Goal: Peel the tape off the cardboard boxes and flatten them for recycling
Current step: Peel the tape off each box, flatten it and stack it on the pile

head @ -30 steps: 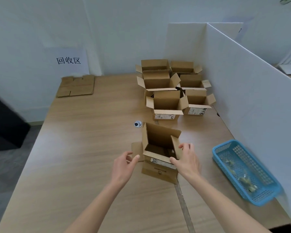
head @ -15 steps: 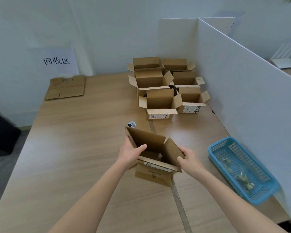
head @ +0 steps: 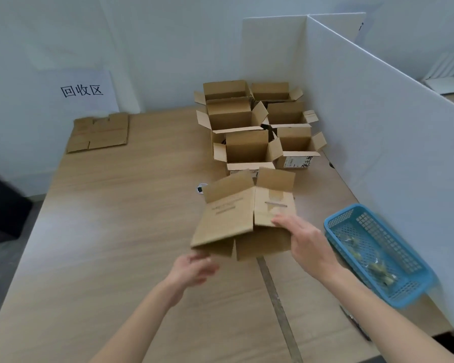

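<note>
**Collapsed Carton Held Over Wood-Grain Counter**

The right hand (head: 306, 242) lies with straight fingers on a flattened brown corrugated box (head: 243, 218); the left hand (head: 194, 268), blurred, hovers loosely open beneath its near edge. Beyond, six open cardboard boxes (head: 247, 146) cluster on the counter (head: 116, 231). One perforated blue plastic basket (head: 378, 255) sits right, one flat cardboard sheet (head: 98, 132) far left.

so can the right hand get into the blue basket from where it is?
Probably yes: the right hand rests on the folded cardboard box, the blue perforated plastic basket sits open-topped beside it, nothing between.
</note>
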A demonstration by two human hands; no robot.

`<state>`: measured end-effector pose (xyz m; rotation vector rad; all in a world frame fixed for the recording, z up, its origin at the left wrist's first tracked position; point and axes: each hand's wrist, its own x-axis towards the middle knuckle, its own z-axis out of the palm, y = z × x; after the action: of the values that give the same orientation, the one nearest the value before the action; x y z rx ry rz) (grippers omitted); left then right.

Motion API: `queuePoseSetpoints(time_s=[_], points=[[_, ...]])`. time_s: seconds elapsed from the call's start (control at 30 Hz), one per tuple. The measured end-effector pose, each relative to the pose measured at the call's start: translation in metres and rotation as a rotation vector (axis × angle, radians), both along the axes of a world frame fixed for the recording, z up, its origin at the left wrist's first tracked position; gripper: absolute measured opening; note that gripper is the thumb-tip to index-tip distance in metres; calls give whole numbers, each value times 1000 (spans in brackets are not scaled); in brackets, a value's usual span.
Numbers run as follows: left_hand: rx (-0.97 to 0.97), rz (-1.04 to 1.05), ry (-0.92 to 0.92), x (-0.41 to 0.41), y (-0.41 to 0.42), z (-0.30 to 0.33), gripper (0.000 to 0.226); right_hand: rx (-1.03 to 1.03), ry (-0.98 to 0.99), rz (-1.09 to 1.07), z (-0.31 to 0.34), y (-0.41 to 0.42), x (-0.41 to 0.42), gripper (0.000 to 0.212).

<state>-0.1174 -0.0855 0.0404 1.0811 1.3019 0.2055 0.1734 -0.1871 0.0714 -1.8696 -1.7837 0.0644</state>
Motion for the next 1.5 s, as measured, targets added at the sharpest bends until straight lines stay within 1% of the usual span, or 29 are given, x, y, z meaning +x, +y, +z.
queuePoseSetpoints(time_s=[0.03, 0.07, 0.13, 0.17, 0.2, 0.27, 0.33, 0.37, 0.4, 0.43, 0.5, 0.57, 0.63, 0.7, 0.8, 0.9, 1.0, 1.2, 1.33, 1.5], points=[[-47, -84, 97, -9, -9, -11, 26, -124, 13, 22, -13, -10, -2, 51], [-41, -150, 211, -18, -17, -23, 27, -267, 20, 29, -29, -21, -4, 53], [118, -231, 425, -32, -28, -44, 35, -482, 22, 3, -59, -44, -4, 59], [222, -251, 481, -35, -31, -50, 37, -546, 32, -12, -72, -54, -4, 61], [315, -259, 488, -35, -31, -53, 37, -599, 42, -9, -83, -61, -5, 63], [497, -309, 443, -29, -30, -57, 40, -693, 48, 47, -99, -70, -8, 65], [724, -412, 436, -15, -28, -61, 46, -731, 42, 104, -106, -73, -7, 55], [818, -467, 438, -6, -28, -64, 49, -738, 12, 125, -107, -74, -6, 43], [876, -521, 443, 3, -29, -68, 50, -739, -59, 147, -107, -73, -4, 29], [901, -577, 456, 13, -31, -75, 51, -734, -131, 162, -107, -70, -2, 23], [875, -675, 512, 29, -33, -91, 54, -699, -211, 144, -107, -58, -3, 35], [827, -742, 601, 42, -38, -109, 61, -653, -215, 103, -110, -39, -8, 40], [871, -777, 713, 51, -42, -124, 70, -634, -244, 104, -122, -19, -15, 56], [956, -747, 780, 57, -43, -132, 77, -632, -292, 83, -139, -5, -18, 67], [1068, -663, 766, 58, -35, -144, 71, -563, -203, 55, -166, 5, -15, 67], [1105, -625, 719, 57, -29, -156, 65, -422, -145, 64, -188, 10, -16, 60], [1107, -609, 724, 58, -30, -166, 66, -356, -145, 38, -201, 11, -17, 56], [1176, -612, 776, 57, -29, -179, 75, -334, -176, 28, -204, 13, -15, 65], [1194, -603, 802, 59, -26, -180, 84, -345, -159, 18, -201, 15, -14, 66], [1192, -603, 816, 58, -26, -182, 86, -323, -169, 32, -205, 17, -14, 67]])
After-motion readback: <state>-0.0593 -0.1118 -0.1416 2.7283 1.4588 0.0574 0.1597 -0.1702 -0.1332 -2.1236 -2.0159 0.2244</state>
